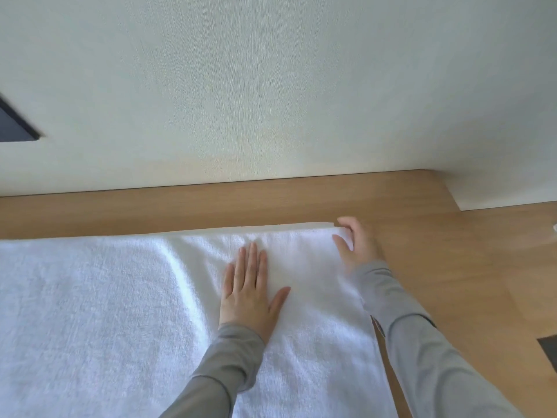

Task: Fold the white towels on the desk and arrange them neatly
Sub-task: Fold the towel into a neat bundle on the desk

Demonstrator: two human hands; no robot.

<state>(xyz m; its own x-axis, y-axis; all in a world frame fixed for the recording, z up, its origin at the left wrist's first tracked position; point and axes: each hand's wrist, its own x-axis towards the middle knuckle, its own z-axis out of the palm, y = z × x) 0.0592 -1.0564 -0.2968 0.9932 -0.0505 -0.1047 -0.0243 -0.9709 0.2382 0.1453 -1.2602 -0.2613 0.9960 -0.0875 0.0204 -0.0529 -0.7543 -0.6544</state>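
Observation:
A large white towel (105, 312) lies spread over the wooden desk (437, 251), covering the lower left and middle of the view. Its far right part looks doubled, with stacked layers showing along the far edge. My left hand (250, 294) lies flat on the towel, fingers straight and pointing away from me. My right hand (357, 245) is at the towel's far right corner, thumb on top and fingers curled round the corner's edge. Both arms wear grey sleeves.
A pale wall (271, 86) rises right behind the desk's far edge, stepping forward at the right. A dark panel (15, 125) shows on the wall at left. A dark object (550, 348) sits at the right edge of the desk. Bare wood lies right of the towel.

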